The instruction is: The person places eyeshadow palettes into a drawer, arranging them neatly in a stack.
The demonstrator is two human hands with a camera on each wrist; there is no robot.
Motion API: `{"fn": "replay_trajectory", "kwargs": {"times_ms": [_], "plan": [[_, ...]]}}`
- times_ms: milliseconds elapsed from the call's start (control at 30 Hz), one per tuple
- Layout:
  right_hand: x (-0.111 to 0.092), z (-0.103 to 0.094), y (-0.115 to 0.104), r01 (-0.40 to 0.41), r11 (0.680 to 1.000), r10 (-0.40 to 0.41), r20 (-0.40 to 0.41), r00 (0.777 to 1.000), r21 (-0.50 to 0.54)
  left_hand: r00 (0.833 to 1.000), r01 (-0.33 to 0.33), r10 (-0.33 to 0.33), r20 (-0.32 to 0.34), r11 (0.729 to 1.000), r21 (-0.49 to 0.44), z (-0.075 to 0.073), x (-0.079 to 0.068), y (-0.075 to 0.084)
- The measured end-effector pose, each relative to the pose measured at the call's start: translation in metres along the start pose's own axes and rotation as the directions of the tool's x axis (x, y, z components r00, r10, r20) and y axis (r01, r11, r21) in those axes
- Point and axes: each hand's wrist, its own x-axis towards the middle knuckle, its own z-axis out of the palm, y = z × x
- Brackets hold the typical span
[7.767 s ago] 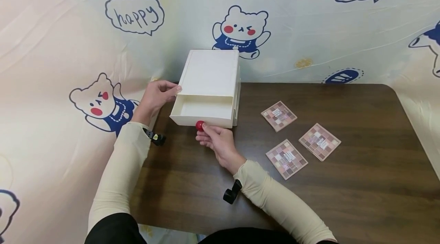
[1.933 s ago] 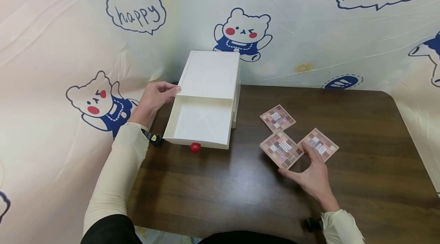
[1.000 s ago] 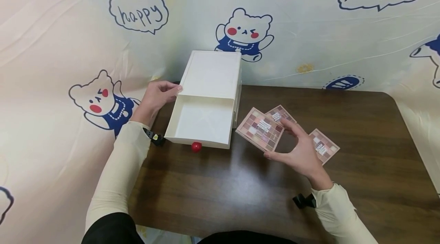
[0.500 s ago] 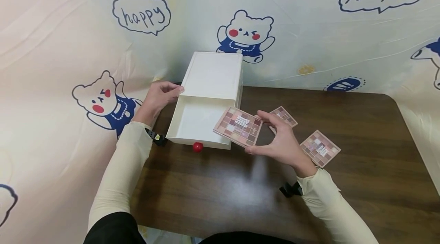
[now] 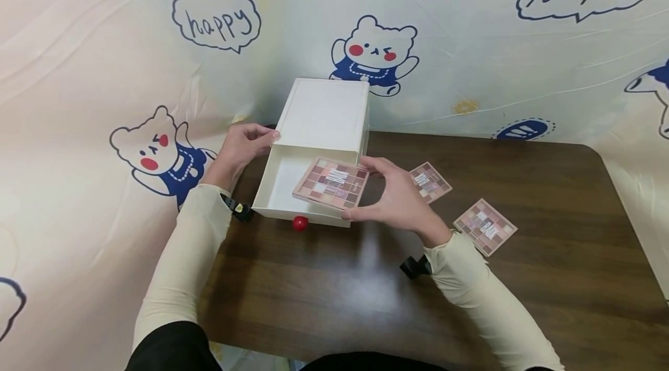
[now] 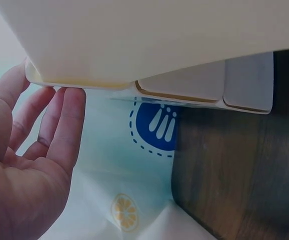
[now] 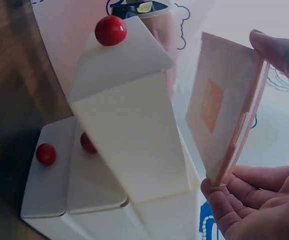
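A white drawer cabinet (image 5: 324, 112) stands at the back of the table, its top drawer (image 5: 279, 188) pulled out and a red round knob (image 5: 300, 223) on the drawer front. My left hand (image 5: 237, 150) holds the cabinet's left edge; in the left wrist view thumb and fingers (image 6: 67, 125) meet that edge from different sides. Thumb and fingers of my right hand (image 5: 399, 200) grip an eyeshadow palette (image 5: 331, 184) by its edges, over the right part of the drawer. The right wrist view shows the palette (image 7: 224, 105) tilted, its pale underside towards the camera.
Two more palettes lie on the brown table (image 5: 313, 301): one near the cabinet (image 5: 430, 181), one farther right (image 5: 487, 227). Lower drawers (image 7: 52, 187) with red knobs are closed beneath. A printed cloth (image 5: 460, 40) hangs close behind and at the left.
The top drawer was pulled farther out by its knob. My right hand then picked up the nearest palette and carried it left over the drawer. My left hand stayed on the cabinet.
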Motion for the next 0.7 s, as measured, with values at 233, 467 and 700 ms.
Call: {"fn": "replay_trajectory", "kwargs": {"times_ms": [233,467,700], "plan": [[0.021,0.008,-0.012,0.012,1.000,-0.011,0.056,0.998,-0.004,1.000,0.006,-0.006,0.000,1.000,-0.024,0.000,0.002,0.000],[0.037,0.017,-0.018,-0.014,1.000,0.012,0.113,0.994,0.011,1.000,0.024,-0.024,0.010,1.000,-0.019,0.000,0.003,0.000],[0.048,0.025,-0.022,0.000,1.000,0.004,0.141,0.990,-0.031,1.000,0.003,-0.003,-0.016,0.999,-0.044,0.002,0.001,0.000]]}}
